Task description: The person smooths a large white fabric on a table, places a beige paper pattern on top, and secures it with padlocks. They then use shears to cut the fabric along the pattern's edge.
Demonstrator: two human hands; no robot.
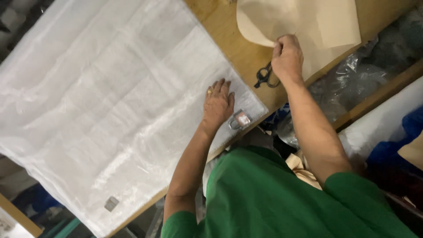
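A large sheet of thin white fabric [110, 97] lies spread over a wooden table [229, 39]. My left hand [218, 103] rests flat on its near right corner, fingers together, a ring on one finger. Just right of that hand a small padlock [240, 120] sits on the fabric's corner. My right hand [287, 57] is closed on the edge of a beige paper sheet [304, 22] lying at the table's right end. Black scissors [265, 76] lie on the wood directly beside my right wrist.
A small grey metal block [111, 203] sits on the fabric near its left front corner. Beyond the table edge are crumpled clear plastic [352, 79], a white fabric roll [387, 119] and blue cloth [412, 123]. My green shirt fills the lower frame.
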